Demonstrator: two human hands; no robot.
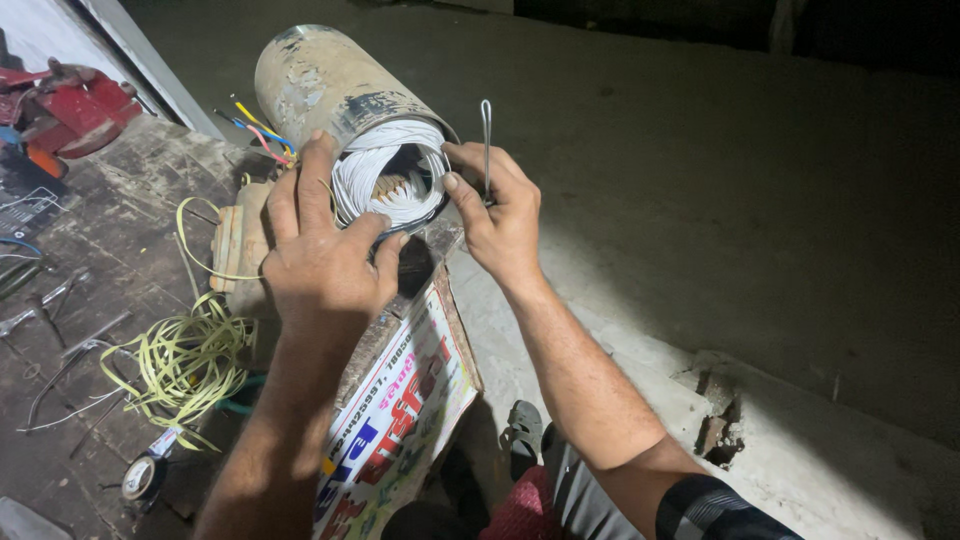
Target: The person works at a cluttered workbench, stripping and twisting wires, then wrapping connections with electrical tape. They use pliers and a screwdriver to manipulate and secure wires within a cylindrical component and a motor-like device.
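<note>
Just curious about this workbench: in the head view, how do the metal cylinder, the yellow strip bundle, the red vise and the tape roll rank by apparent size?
Largest to smallest as they look:
1. metal cylinder
2. yellow strip bundle
3. red vise, cut off by the frame edge, so its place is unsure
4. tape roll

Scuffed metal motor cylinder (330, 90) on its side, white winding (385, 170) inside (open end), thin steel needle (486, 140) upright

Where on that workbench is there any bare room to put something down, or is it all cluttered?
Bare wood shows on the workbench between the red vise and the yellow wire tangle. The left edge is crowded with metal hand tools. Around the motor stator it is tight: the left hand and right hand sit at its white windings.
</note>
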